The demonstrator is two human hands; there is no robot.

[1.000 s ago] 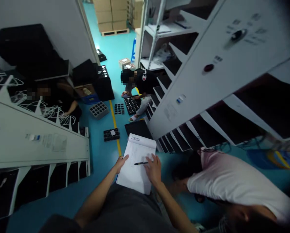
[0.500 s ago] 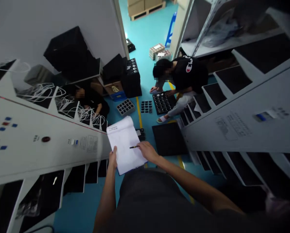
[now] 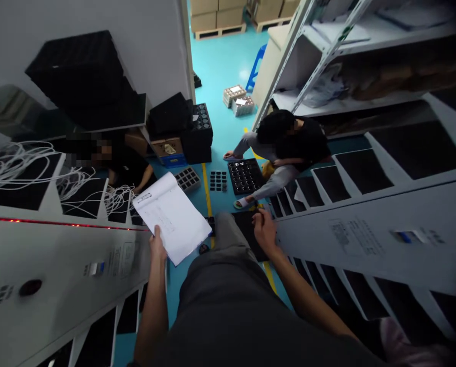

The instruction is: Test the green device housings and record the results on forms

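My left hand (image 3: 158,245) grips the lower left edge of a clipboard (image 3: 174,219) with white paper sheets, its thumb lying on top. A metal clip sits at the clipboard's upper left corner, and faint writing shows on the page. My right hand (image 3: 265,230) is off the paper, to its right, with fingers curled in a pinch. A pen showed in it a moment ago; now only a small dark bit shows at the fingertips. Beneath that hand lies a black flat panel (image 3: 250,234) on the floor.
A person (image 3: 292,142) sits ahead right by a black tray (image 3: 245,177) of round parts. Another person (image 3: 126,168) is at the left, near white cables (image 3: 17,163). Grey cabinets with sloped shelves flank me. A grey compartment box (image 3: 187,179) and small black parts (image 3: 218,181) lie on the floor.
My right hand has left the page and moved right. The clipboard has shifted left in view, still in my left hand. My leg shows forward, and the view has moved.
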